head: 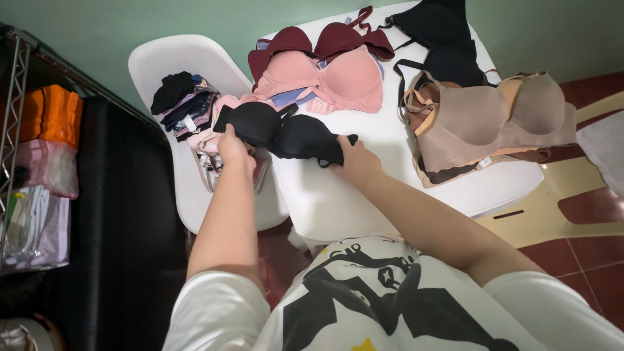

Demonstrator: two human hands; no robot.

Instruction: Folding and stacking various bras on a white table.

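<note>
Black, soft padded fabric makes up the moulded-cup bra (281, 132) stretched between both hands across the gap from the white chair (188, 55) to the near left edge of the white table (383, 169). The left hand (235, 151) is closed on the left cup's lower edge; the right hand (354, 160) pinches the right wing end. It looks light and limp, best held by the band or wings. A pink bra pile (325, 81) lies at the table's far edge, a beige stack (487, 120) toward its right edge.

White table (364, 195): pink bras (325, 81), beige bras (487, 120), black bras (442, 39); white chair (162, 58): folded garments (188, 107)
</note>
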